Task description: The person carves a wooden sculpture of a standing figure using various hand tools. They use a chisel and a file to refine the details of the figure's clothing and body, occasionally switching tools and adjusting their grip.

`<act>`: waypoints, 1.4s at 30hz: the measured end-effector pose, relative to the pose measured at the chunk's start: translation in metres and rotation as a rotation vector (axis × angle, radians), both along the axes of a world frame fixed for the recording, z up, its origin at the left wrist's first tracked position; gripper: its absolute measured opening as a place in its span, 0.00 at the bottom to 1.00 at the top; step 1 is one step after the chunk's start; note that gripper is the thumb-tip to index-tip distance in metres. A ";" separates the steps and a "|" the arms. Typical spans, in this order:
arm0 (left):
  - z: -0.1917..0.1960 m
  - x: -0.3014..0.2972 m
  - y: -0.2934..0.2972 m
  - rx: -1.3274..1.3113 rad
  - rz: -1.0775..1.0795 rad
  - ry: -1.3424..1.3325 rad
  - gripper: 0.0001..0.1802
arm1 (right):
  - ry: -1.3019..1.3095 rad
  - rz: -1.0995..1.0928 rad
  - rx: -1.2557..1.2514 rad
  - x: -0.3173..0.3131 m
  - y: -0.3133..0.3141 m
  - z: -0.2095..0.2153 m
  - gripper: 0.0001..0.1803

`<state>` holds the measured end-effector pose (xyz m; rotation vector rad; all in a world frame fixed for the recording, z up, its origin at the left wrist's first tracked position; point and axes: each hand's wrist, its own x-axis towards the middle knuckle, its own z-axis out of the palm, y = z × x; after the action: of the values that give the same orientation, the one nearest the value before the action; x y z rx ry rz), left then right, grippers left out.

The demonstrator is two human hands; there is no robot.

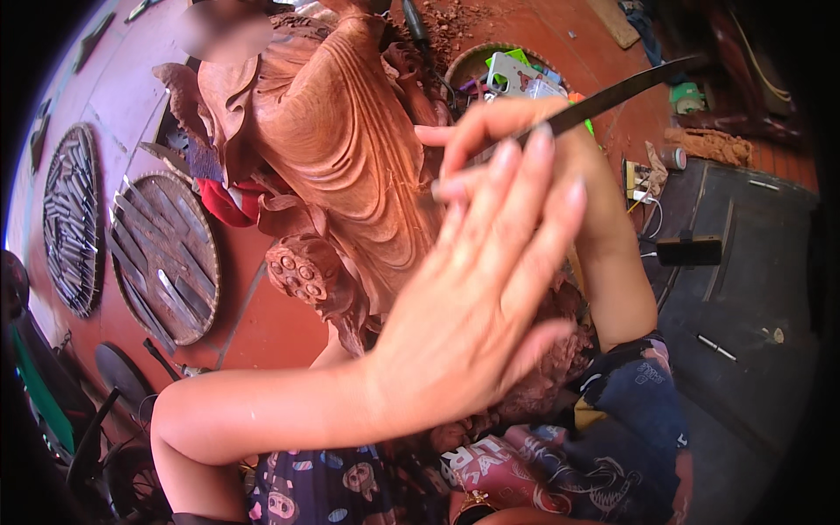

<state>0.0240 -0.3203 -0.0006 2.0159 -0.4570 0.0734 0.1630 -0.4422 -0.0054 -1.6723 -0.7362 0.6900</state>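
Observation:
A reddish-brown wooden statue (pixel 341 157) with carved robe folds leans across the middle, and a carved lotus pod (pixel 299 273) juts from its lower left. My right hand (pixel 560 140) is closed around a long, dark, flat carving chisel (pixel 634 87). The chisel's shaft sticks out to the upper right, and its other end points at the robe folds. In front of that hand, my left hand (pixel 464 289) is stretched flat with fingers apart. Its fingertips overlap the chisel and the right hand; whether they touch is unclear. It hides part of the statue.
Two round woven trays stand on the red tiled floor at left: one (pixel 166 254) with larger chisels, the other (pixel 73 219) packed with several slim tools. A basket (pixel 464 66) holds a phone case and small items. At right lie a dark board (pixel 752 262), a phone (pixel 689 252) and a pen (pixel 717 347).

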 end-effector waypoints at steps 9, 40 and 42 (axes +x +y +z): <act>0.016 0.004 -0.003 -0.028 -0.042 -0.072 0.54 | 0.268 -0.313 0.097 -0.005 0.003 0.031 0.12; -0.018 0.000 -0.021 0.163 0.297 -0.357 0.35 | -0.133 0.287 -0.162 0.023 0.039 0.015 0.06; -0.011 0.009 -0.028 0.084 0.254 -0.415 0.35 | -0.185 0.236 -0.238 0.025 0.025 0.038 0.06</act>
<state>0.0326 -0.3483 -0.0117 2.1355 -0.4641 0.6479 0.1882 -0.4168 0.0322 -1.9028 -1.0271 0.8211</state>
